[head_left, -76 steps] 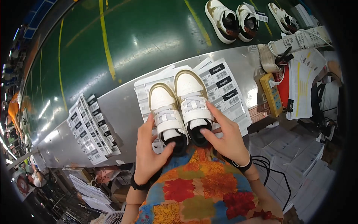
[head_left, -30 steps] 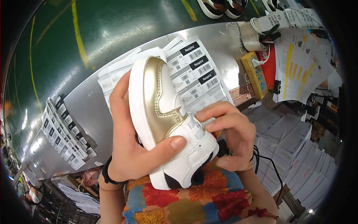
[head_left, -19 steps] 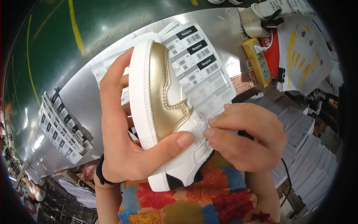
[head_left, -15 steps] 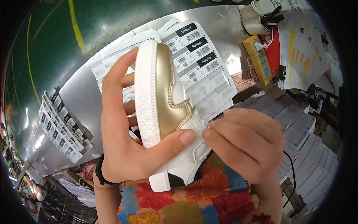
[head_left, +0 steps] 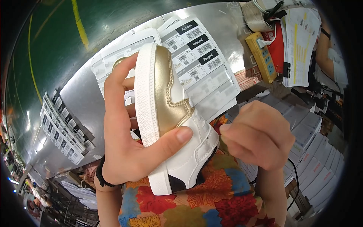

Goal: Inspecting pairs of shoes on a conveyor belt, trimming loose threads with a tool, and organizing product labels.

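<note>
A child's sneaker, white with a gold toe, black heel patch and thick white sole, is tilted on its side with the toe pointing away. My left hand is wrapped round it, thumb on the upper and fingers behind the sole. Behind those fingers a bit of gold and white shows, perhaps a second shoe, mostly hidden. Just right of the sneaker's strap, apart from it, my right hand is closed with its fingers curled in. Whatever it may pinch is hidden.
Under and beyond the sneaker lie sheets of barcode labels on a metal table. More label stacks lie at the left. A yellow power strip and clipped papers sit at the right, above stacked white boxes. Another person's arm shows there.
My right hand has moved off the sneaker's strap, to the right, and its fingers have curled in more. The sneaker has turned slightly in my left hand. The other person's arm now shows by the papers.
</note>
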`<action>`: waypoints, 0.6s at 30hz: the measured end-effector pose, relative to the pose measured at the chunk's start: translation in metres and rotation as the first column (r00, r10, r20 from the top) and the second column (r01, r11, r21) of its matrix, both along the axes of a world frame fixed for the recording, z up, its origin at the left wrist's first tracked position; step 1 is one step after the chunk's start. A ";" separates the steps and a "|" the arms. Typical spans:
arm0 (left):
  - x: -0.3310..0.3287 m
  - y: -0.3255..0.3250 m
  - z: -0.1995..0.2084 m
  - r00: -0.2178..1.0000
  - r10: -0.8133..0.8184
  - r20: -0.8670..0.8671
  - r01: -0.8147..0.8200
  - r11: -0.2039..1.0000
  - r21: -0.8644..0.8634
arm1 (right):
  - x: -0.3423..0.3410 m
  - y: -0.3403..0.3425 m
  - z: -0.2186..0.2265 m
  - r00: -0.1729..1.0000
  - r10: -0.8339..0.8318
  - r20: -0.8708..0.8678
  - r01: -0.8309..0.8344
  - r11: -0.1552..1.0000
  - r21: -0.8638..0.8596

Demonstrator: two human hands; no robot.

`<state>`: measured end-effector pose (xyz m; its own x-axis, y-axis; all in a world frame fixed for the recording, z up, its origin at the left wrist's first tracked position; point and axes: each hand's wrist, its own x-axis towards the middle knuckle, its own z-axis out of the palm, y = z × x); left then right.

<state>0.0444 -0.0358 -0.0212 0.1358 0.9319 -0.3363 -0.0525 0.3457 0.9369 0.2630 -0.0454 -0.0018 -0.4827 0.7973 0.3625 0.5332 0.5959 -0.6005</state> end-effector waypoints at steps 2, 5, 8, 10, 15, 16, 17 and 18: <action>0.001 0.000 0.000 1.000 0.000 0.010 0.000 1.000 0.007 | -0.001 0.000 0.001 0.995 0.062 0.073 -0.066 0.997 0.046; 0.002 -0.001 0.000 1.000 -0.009 -0.018 0.009 1.000 0.003 | -0.004 -0.001 0.004 0.977 0.125 0.174 -0.140 0.987 0.077; 0.002 -0.001 -0.001 1.000 -0.024 -0.016 0.024 1.000 0.007 | -0.007 -0.001 0.005 0.954 0.185 0.237 -0.215 0.971 0.107; 0.002 -0.002 -0.002 0.998 -0.062 -0.019 0.062 0.998 0.017 | -0.007 0.000 0.006 0.940 0.220 0.261 -0.262 0.955 0.136; 0.003 -0.005 -0.001 0.999 -0.036 0.015 0.037 0.999 -0.009 | 0.002 0.013 0.002 0.876 0.423 0.234 -0.462 0.874 0.150; 0.003 -0.005 0.000 0.999 -0.030 0.013 0.030 1.000 0.005 | 0.003 0.015 0.000 0.861 0.443 0.248 -0.488 0.857 0.165; 0.002 -0.005 0.000 1.000 -0.023 0.012 0.023 1.000 0.018 | 0.003 0.015 -0.004 0.887 0.424 0.183 -0.456 0.866 0.204; 0.001 -0.005 0.001 0.999 -0.031 0.013 0.030 0.999 0.027 | 0.004 0.015 -0.005 0.896 0.417 0.149 -0.442 0.869 0.223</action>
